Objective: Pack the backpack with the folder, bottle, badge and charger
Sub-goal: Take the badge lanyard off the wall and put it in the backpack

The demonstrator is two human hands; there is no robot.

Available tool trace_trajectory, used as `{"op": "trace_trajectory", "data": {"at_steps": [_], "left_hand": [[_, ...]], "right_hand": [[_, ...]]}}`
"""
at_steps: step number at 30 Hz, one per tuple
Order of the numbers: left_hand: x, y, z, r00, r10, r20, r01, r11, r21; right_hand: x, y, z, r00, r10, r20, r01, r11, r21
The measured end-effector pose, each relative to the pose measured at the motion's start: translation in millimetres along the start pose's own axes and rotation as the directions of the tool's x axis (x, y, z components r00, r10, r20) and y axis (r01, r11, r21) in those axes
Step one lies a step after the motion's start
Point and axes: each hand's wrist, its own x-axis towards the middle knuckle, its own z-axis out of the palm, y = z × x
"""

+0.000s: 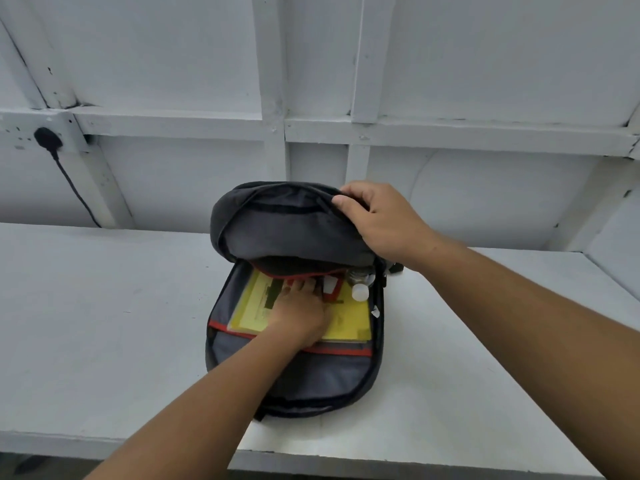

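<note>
Right hand (382,221) grips the backpack (294,372) flap, lifting it; left hand (300,315) lies on the yellow folder (349,323) inside, fingertips hidden, grip unclear; bottle (360,285) half covered beside it

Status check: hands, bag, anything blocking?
Right hand holds dark grey backpack flap open. Left hand inside, on yellow folder. Clear white-capped bottle packed. Nothing blocking.

One backpack (294,372) lies on one table (104,306). Inside it are one yellow folder (349,323), one bottle (360,284) and one red-edged badge (332,289). Two hands are in view: left hand (298,315), right hand (381,220). One plug (48,138) sits in the wall.
</note>
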Motion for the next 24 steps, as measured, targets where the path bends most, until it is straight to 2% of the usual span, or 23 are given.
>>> {"op": "trace_trajectory", "data": {"at_steps": [8, 11, 14, 16, 17, 18, 19, 20, 21, 22, 23, 24], "left_hand": [[46, 13, 6, 1.000, 0.012, 0.000, -0.012, 1.000, 0.020], [55, 10, 5, 0.997, 0.025, 0.067, -0.024, 1.000, -0.017], [33, 21, -14, 0.994, -0.073, 0.081, 0.082, 0.990, -0.116], [-10, 25, -34, 0.997, -0.072, 0.013, 0.073, 0.969, -0.235], [-39, 24, -46, 0.998, -0.040, -0.058, 0.019, 0.947, -0.321], [-69, 20, -60, 0.982, -0.010, -0.191, -0.069, 0.914, -0.400], [-99, 13, -76, 0.930, -0.018, -0.367, -0.166, 0.870, -0.465], [-123, 3, -93, 0.830, -0.060, -0.555, -0.263, 0.834, -0.485], [-140, -9, -109, 0.697, -0.099, -0.710, -0.342, 0.824, -0.451], [-149, -20, -124, 0.601, -0.118, -0.790, -0.374, 0.833, -0.409], [-153, -32, -134, 0.565, -0.109, -0.818, -0.369, 0.854, -0.368], [-151, -42, -137, 0.585, -0.080, -0.807, -0.337, 0.881, -0.332]], "right_hand": [[-9, 1, 1, 0.999, -0.004, 0.045, 0.004, 1.000, -0.011], [-12, 3, 3, 0.999, -0.003, 0.054, 0.004, 1.000, -0.025], [-16, 8, 5, 0.997, -0.008, 0.073, 0.011, 1.000, -0.030], [-20, 12, 5, 0.996, -0.026, 0.082, 0.026, 1.000, 0.000], [-23, 15, 6, 0.996, -0.040, 0.085, 0.038, 0.999, 0.022], [-28, 18, 7, 0.995, -0.055, 0.089, 0.052, 0.998, 0.038], [-33, 22, 8, 0.992, -0.076, 0.101, 0.072, 0.997, 0.042], [-38, 25, 9, 0.986, -0.106, 0.126, 0.104, 0.994, 0.027], [-44, 28, 10, 0.977, -0.146, 0.158, 0.149, 0.989, -0.008], [-50, 33, 12, 0.964, -0.185, 0.189, 0.197, 0.979, -0.046], [-58, 39, 15, 0.952, -0.217, 0.216, 0.236, 0.969, -0.069], [-67, 45, 19, 0.943, -0.235, 0.235, 0.258, 0.964, -0.070]]}}
